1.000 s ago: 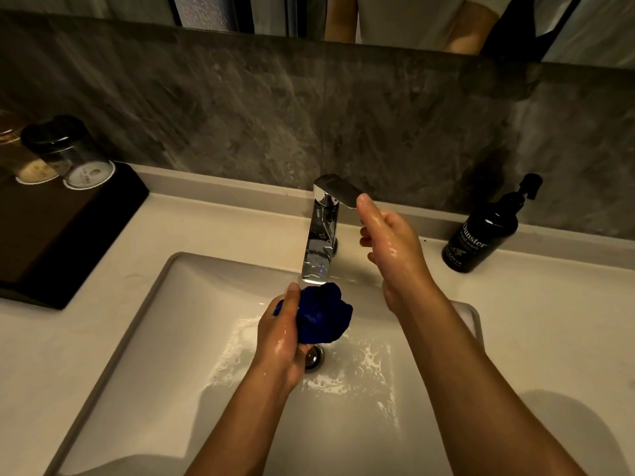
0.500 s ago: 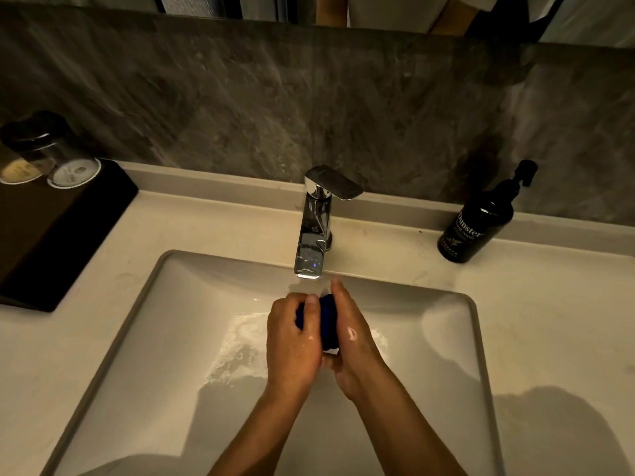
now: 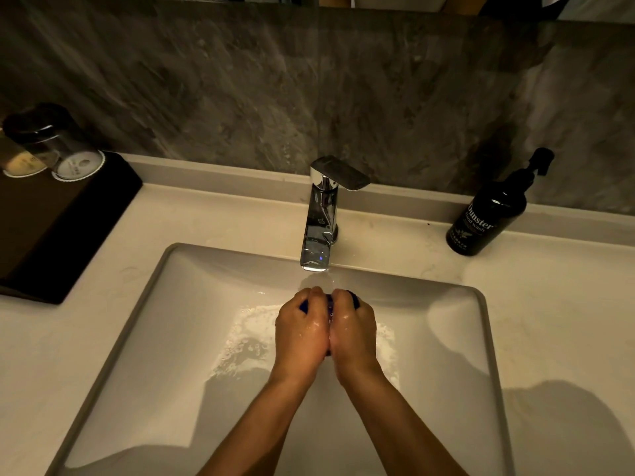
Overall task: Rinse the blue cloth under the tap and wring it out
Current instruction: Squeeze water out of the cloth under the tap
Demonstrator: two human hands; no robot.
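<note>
Both hands are pressed together over the white sink [image 3: 460, 338], just below the chrome tap [image 3: 321, 221]. My left hand [image 3: 300, 329] and my right hand [image 3: 354, 329] are clenched around the blue cloth [image 3: 356, 299], which is almost fully hidden; only small dark blue edges show past the knuckles. A thin flow of water falls from the spout onto the hands. Wet foam and water lie on the basin floor around them.
A black hand-wash pump bottle [image 3: 488, 214] stands on the counter at the right of the tap. A dark tray [image 3: 58, 218] with two upturned glasses [image 3: 58, 146] sits at the left. A grey stone backsplash runs behind.
My right hand came down from the tap handle and joined the left on the cloth. Both hands have since closed into fists around it, hiding most of the cloth.
</note>
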